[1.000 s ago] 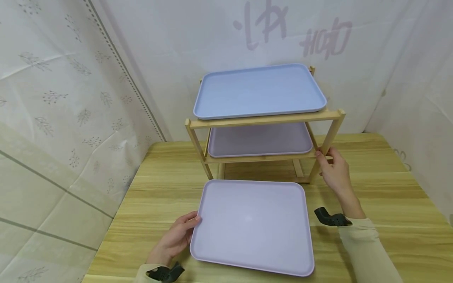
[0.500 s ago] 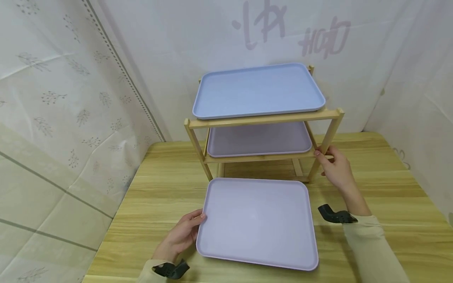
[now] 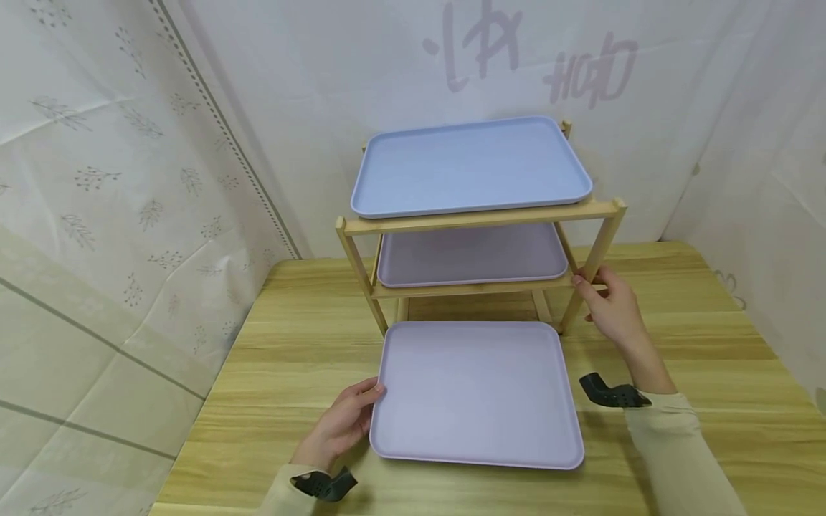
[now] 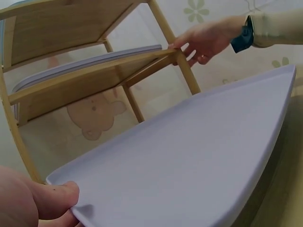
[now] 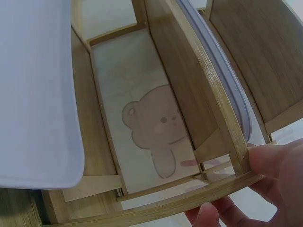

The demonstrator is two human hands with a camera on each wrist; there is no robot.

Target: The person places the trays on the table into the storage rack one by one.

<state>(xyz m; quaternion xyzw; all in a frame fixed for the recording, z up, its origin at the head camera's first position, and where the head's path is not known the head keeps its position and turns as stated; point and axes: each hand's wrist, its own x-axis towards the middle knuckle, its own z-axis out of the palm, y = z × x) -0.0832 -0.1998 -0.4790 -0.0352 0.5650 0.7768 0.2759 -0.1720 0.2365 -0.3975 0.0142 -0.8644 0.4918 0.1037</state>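
A lilac tray point(image 3: 477, 394) lies level in front of a three-tier wooden rack point(image 3: 484, 215), its far edge right at the rack's bottom shelf. My left hand point(image 3: 348, 423) grips the tray's left edge, thumb on the rim and fingers beneath; the left wrist view shows that thumb point(image 4: 61, 196) on the rim. My right hand point(image 3: 609, 304) holds the rack's front right post at middle-shelf height, and in the right wrist view its fingers point(image 5: 272, 161) wrap the post. A second lilac tray point(image 3: 474, 254) rests on the middle shelf, and a blue tray point(image 3: 474, 168) on the top one.
The rack stands on a wood-grain table point(image 3: 290, 344), near its back edge. A pale patterned curtain point(image 3: 129, 215) hangs to the left, and white cloth point(image 3: 290, 86) covers the back. The bottom shelf point(image 3: 474, 307) shows bare wood behind the tray.
The lilac tray in my left hand has moved forward and slightly right, toward the rack, and turned squarer to it. My right hand keeps its hold on the post.
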